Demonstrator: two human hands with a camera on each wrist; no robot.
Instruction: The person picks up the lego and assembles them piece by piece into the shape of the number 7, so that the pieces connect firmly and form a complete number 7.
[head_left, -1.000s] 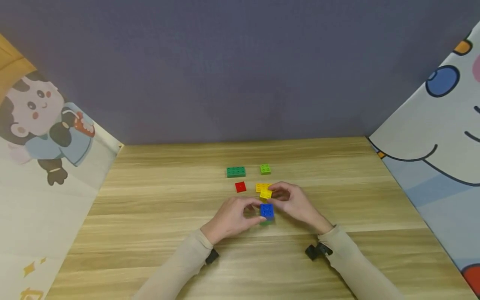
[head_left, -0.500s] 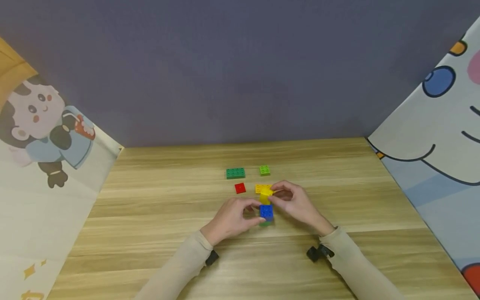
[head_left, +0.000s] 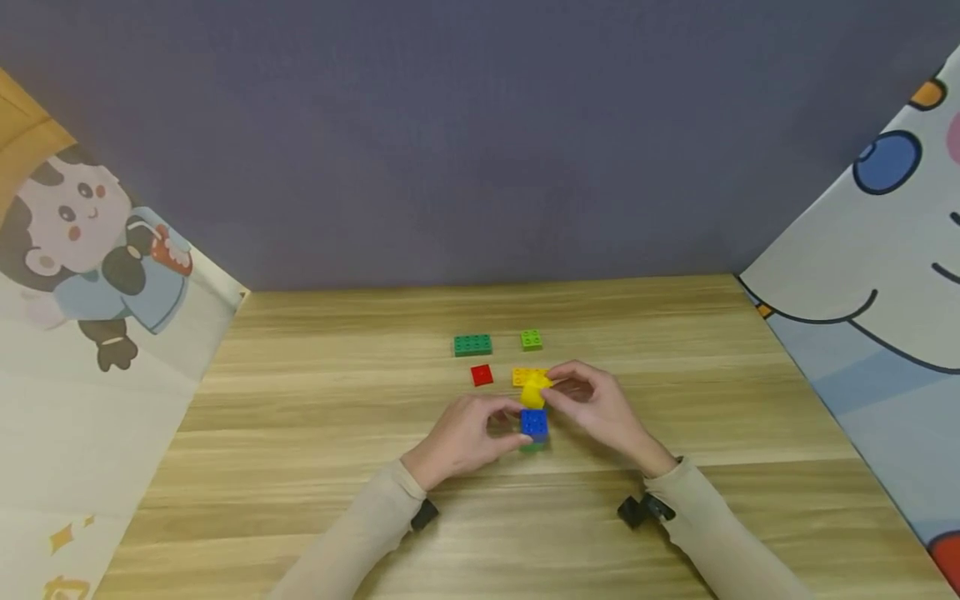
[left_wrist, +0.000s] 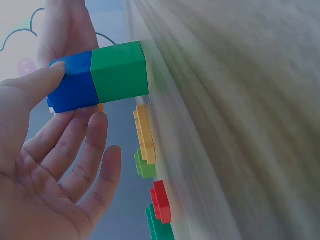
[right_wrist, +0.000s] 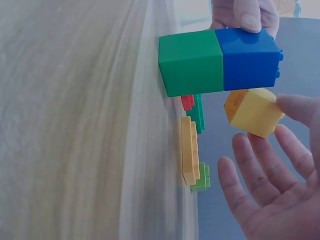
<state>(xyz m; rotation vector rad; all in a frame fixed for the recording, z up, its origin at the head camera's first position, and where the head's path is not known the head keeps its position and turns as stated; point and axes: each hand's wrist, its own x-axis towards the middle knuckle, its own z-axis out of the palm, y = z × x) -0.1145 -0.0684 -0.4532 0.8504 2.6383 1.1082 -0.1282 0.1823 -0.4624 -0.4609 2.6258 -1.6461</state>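
My left hand (head_left: 467, 437) pinches a blue building brick (head_left: 533, 422) between thumb and fingers. That brick sits on top of a green brick (left_wrist: 120, 71), whose base is at the tabletop. Just behind the stack, my right hand (head_left: 597, 410) holds a small yellow brick (right_wrist: 254, 113) by thumb and fingertips. In the right wrist view the yellow brick is off the table, tilted, with its hollow underside partly showing. It looks close to the blue brick; whether they touch I cannot tell.
Behind the hands lie a flat yellow brick (head_left: 522, 377), partly covered by the held one, a red square piece (head_left: 482, 375), a long green brick (head_left: 472, 345) and a light green brick (head_left: 531, 339). A grey partition (head_left: 480, 167) rises at the table's back.
The right hand has shifted slightly right and tipped the yellow brick, so its studs no longer face up clearly. The left hand and the blue and green stack have stayed put.
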